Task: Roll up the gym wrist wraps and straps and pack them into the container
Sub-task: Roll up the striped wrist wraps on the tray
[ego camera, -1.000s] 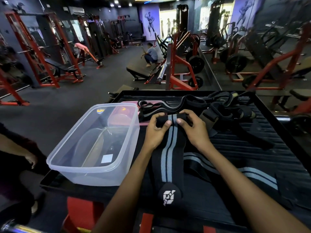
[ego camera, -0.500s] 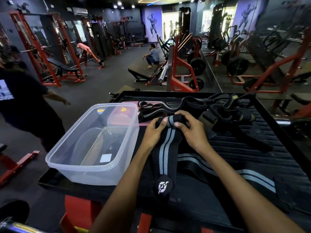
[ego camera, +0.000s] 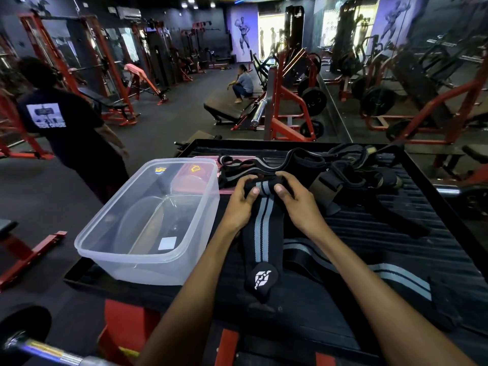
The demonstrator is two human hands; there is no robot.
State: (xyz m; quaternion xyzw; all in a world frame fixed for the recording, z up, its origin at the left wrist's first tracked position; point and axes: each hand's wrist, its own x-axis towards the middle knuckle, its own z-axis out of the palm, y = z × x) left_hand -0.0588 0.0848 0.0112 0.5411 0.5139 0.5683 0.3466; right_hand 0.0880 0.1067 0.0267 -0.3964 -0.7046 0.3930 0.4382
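Both hands curl round the rolled far end of a striped wrist wrap.

The left hand (ego camera: pixel 241 199) and right hand (ego camera: pixel 298 200) pinch the roll, thumbs on top; the wrist wrap (ego camera: pixel 261 233) trails toward the near desk (ego camera: pixel 369 225) edge (logo tab nearest). The clear container (ego camera: pixel 148 220) sits just left, overhanging the desk's left rim; tangled straps (ego camera: pixel 351 173) lie beyond the right hand, a second wrap (ego camera: pixel 383 273) nearer right.

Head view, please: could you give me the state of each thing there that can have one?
Black wrist wrap with grey stripes: far end partly rolled, logo tail flat.
Left hand: grips the roll.
Right hand: grips the roll.
Clear plastic container: lidless, upright, nothing packed.
Second striped wrap: unrolled, flat.
Pile of black straps: loose, tangled.
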